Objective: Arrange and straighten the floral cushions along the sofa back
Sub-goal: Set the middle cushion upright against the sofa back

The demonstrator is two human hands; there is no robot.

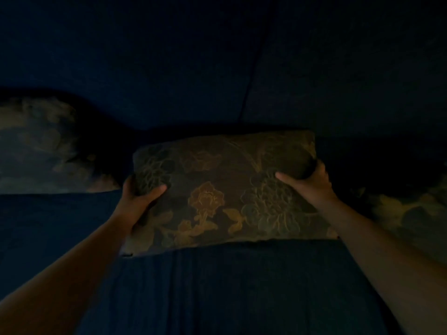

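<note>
Against the dark blue sofa back (169, 68), the middle floral cushion (225, 192) leans on the seat (217, 286), each hand's grip closed on a side: left hand (137, 197), right hand (312, 182). This looks like the squaring step; next it wants pressing upright, level with its neighbours. Left cushion (41, 146) is blurred, right cushion (411, 213) cut off, and dim light hides detail.

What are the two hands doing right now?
Left hand: closed on the middle floral cushion, at its left edge.
Right hand: closed on the same cushion's upper right corner.
</note>
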